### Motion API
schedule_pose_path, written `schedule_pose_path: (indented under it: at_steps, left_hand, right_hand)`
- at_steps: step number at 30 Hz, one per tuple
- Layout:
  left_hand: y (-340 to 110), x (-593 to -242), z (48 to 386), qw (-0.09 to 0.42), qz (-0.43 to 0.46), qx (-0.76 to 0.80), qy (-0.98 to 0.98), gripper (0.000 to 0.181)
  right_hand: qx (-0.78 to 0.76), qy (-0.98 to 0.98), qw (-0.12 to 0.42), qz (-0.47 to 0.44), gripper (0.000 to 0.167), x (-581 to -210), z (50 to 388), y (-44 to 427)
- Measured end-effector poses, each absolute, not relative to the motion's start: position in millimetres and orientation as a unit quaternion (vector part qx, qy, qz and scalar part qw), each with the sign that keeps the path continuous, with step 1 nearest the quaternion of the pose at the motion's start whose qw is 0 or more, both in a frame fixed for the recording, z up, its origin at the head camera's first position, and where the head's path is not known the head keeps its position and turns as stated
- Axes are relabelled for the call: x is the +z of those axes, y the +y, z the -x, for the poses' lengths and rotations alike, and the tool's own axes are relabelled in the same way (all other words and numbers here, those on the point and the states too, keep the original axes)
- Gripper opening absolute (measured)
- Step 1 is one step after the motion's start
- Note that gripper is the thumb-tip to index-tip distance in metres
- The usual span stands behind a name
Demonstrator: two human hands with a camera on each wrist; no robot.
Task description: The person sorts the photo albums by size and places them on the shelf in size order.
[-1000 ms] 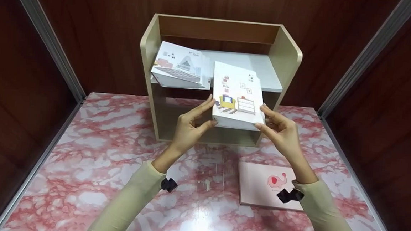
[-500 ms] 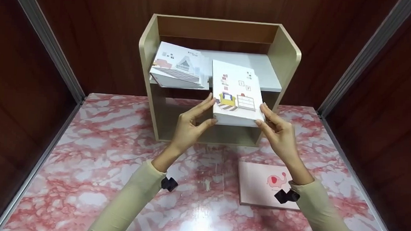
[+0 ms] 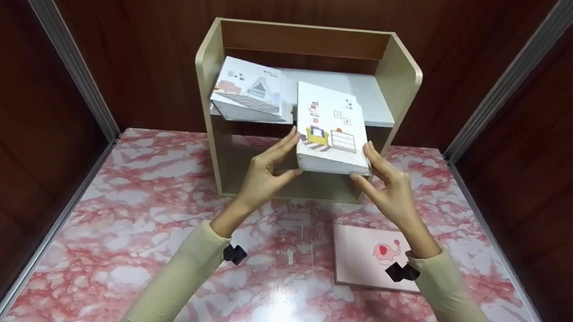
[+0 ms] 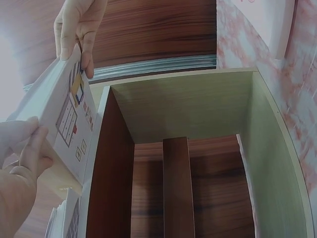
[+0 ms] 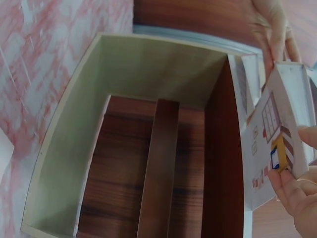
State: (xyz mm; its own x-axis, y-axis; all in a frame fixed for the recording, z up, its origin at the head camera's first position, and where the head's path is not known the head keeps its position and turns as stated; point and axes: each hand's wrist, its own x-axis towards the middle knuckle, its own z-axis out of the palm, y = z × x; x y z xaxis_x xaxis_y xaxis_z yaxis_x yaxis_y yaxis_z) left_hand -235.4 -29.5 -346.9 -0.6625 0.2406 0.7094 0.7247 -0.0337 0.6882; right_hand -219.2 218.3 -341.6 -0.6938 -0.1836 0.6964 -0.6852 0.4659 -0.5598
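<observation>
A thick white book (image 3: pixel 330 129) with a yellow armchair and a chest of drawers on its cover is held between both hands, tilted toward the camera, in front of the upper shelf. My left hand (image 3: pixel 268 170) pinches its left near corner, thumb at the lower edge. On the right side my right hand (image 3: pixel 389 182) grips the other near corner the same way. The left wrist view shows the book (image 4: pixel 74 116) against the shelf edge, with the left hand (image 4: pixel 25 158) close by. In the right wrist view the right hand (image 5: pixel 297 193) pinches the book (image 5: pixel 277 134).
A small wooden bookshelf (image 3: pixel 405 73) stands at the back of the marbled table (image 3: pixel 154 212). On the left of its upper shelf (image 3: pixel 379 102) another white book (image 3: pixel 251 89) leans tilted. A pink book with an elephant (image 3: pixel 360 257) lies flat on the table at right, partly behind the right wrist.
The held book has moved slightly up and further over the shelf edge, both hands with it. The right thumb has shifted a little along the lower edge. The other books have stayed put.
</observation>
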Motion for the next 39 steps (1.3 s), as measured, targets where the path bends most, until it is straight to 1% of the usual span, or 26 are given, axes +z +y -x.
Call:
schedule_pose_path:
  at_steps: [4,8,13,20,26,33,39]
  left_hand:
    - [-28.6,-356.1,245.7,0.197,0.362,-0.620,-0.668,0.058]
    - [-27.1,-367.3,259.9,0.225,0.373,-0.610,-0.663,0.059]
    - [-24.6,-368.0,263.0,0.253,0.374,-0.601,-0.659,0.058]
    - [-21.9,-367.0,264.0,0.273,0.357,-0.596,-0.665,0.057]
    - [-19.9,-364.3,261.4,0.273,0.332,-0.601,-0.673,0.057]
    - [-19.1,-346.5,245.3,0.250,0.318,-0.623,-0.670,0.052]
    - [-19.7,-339.6,238.8,0.265,0.312,-0.617,-0.672,0.048]
  right_hand:
    - [0.440,-0.808,0.288,-0.266,0.053,-341.9,221.6,218.1]
    - [0.444,-0.803,0.300,-0.263,0.053,-339.5,221.5,214.9]
    - [0.451,-0.796,0.317,-0.251,0.052,-340.1,223.6,213.4]
    - [0.438,-0.793,0.351,-0.238,0.048,-341.0,227.0,213.0]
    - [0.421,-0.793,0.371,-0.238,0.046,-341.0,229.0,212.8]
    - [0.422,-0.792,0.375,-0.233,0.045,-339.2,228.2,212.4]
    - [0.429,-0.793,0.366,-0.230,0.044,-339.6,230.0,212.0]
